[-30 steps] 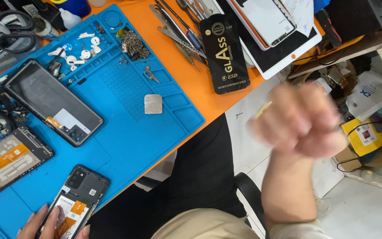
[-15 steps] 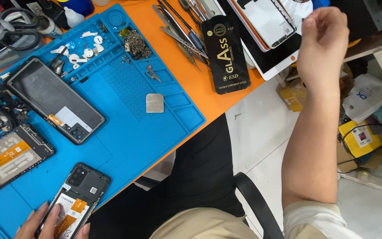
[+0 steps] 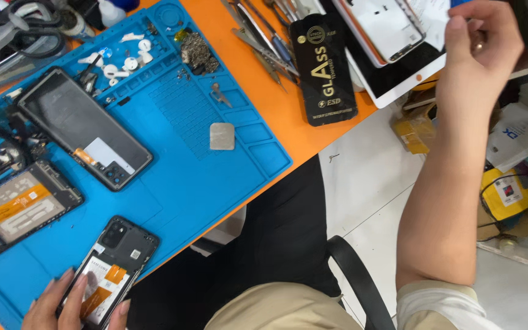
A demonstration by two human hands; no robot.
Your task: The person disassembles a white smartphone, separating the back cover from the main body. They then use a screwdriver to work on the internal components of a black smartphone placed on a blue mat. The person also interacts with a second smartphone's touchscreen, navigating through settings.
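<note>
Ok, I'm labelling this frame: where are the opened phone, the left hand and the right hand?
opened phone (image 3: 116,263): head view, on its exposed inside.
left hand (image 3: 62,304): head view, on its fingers.
right hand (image 3: 481,43): head view, on its back.

a blue work mat bears a dark back cover; a black flat package lies beside it.

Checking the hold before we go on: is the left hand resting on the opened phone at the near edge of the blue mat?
Yes, the left hand has its fingers on the opened phone on the blue mat.
</note>
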